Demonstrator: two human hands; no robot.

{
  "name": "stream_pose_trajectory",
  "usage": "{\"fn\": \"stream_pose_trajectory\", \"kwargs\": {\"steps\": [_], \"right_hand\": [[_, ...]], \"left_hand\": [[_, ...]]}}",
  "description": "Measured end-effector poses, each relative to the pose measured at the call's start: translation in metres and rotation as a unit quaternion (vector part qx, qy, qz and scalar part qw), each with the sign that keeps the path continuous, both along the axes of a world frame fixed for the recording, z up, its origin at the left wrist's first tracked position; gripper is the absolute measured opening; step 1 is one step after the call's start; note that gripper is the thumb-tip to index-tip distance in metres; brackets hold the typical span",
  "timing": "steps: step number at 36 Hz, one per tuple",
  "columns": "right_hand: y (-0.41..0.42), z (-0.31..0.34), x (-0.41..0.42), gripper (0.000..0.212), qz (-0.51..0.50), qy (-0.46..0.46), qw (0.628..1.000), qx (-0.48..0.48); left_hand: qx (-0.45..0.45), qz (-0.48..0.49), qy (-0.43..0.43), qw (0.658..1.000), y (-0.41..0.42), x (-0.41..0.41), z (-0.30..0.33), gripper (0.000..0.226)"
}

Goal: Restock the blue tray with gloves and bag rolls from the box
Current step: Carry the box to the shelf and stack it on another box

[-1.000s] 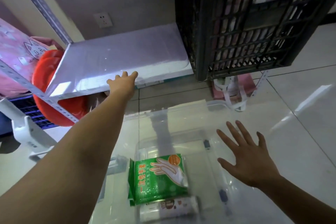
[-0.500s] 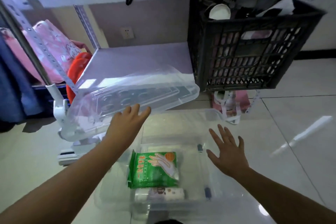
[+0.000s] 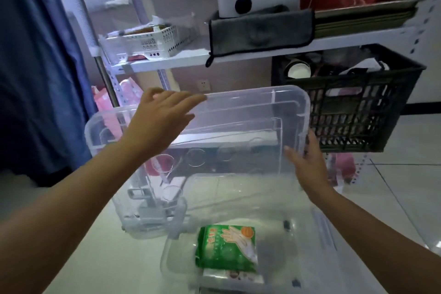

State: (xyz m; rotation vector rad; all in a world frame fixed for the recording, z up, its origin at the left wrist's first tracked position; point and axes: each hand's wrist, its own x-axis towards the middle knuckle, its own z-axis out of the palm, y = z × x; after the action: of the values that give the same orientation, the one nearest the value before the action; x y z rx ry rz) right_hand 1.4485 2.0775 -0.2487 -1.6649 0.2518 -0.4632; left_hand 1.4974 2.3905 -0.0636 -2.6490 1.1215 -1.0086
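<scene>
1. Clear plastic box (image 3: 310, 234) sits nearest, open on the floor. A green glove packet (image 3: 226, 249) lies flat on its bottom, touching a pale roll pack (image 3: 232, 275) at its near edge.
2. The packet looks light, soft and slick. Pinch it by 1 edge.
3. The transparent lid (image 3: 238, 131) is held tilted above the box. Left hand (image 3: 158, 122) grips its top rim; right hand (image 3: 307, 162) clasps its right edge.
4. No blue tray is identifiable; a black crate (image 3: 358, 112) stands beyond.

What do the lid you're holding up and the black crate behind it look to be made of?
The lid looks like clear, glossy moulded plastic: the shelf shows through it and its rim catches highlights. The black crate looks like matte, rigid plastic with a moulded lattice wall. I can't confirm either by sight.
</scene>
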Motion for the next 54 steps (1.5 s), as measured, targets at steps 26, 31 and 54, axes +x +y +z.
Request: {"fn": "stream_pose_trajectory", "kwargs": {"steps": [26,31,54], "right_hand": [[-0.019,-0.117,-0.078,0.077,0.077,0.432,0.838,-0.324],[-0.008,-0.134,-0.083,0.059,0.074,0.361,0.818,-0.441],[0.063,-0.14,-0.057,0.08,0.111,0.191,0.809,-0.545]], "left_hand": [[-0.03,0.319,0.501,0.804,0.001,-0.049,-0.324,0.071],[-0.076,0.315,0.455,0.83,0.006,-0.057,-0.343,0.07],[-0.016,0.304,0.539,0.786,-0.008,-0.042,-0.328,0.063]]}}
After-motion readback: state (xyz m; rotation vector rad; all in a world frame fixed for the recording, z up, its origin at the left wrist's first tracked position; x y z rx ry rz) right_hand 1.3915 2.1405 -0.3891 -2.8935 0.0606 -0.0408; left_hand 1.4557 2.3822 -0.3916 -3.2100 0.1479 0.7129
